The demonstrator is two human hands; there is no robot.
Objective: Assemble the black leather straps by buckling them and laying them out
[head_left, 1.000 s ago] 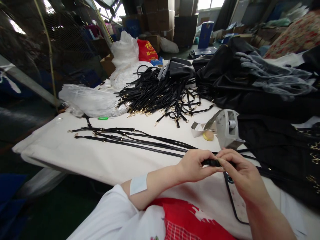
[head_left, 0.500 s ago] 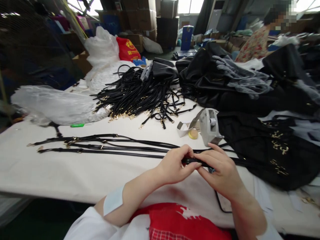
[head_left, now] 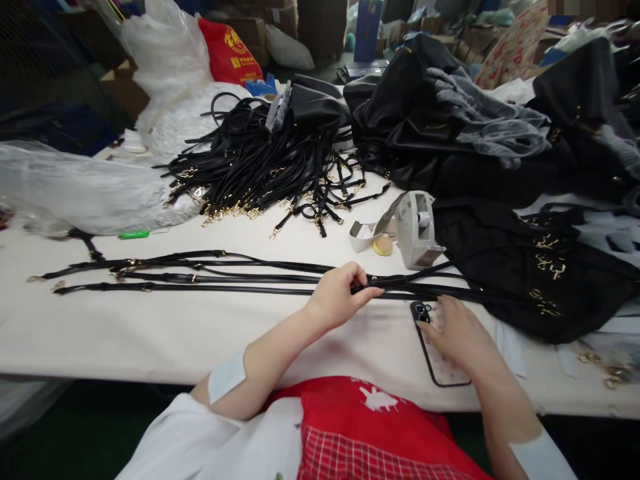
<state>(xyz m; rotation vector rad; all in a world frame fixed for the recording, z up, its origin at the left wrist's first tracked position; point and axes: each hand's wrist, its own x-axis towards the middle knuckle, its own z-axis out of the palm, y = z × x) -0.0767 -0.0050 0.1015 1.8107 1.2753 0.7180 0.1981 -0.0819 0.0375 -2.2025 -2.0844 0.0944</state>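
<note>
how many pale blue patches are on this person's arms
2: the left patch is on the left forearm, near the white sleeve; the right patch is on the right forearm, at the picture's bottom edge. Others may be hidden.

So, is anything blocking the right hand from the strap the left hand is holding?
Nothing visible stands up between the right hand and the strap in the left hand. The phone lies flat beneath the right hand, and other straps lie along the table.
</note>
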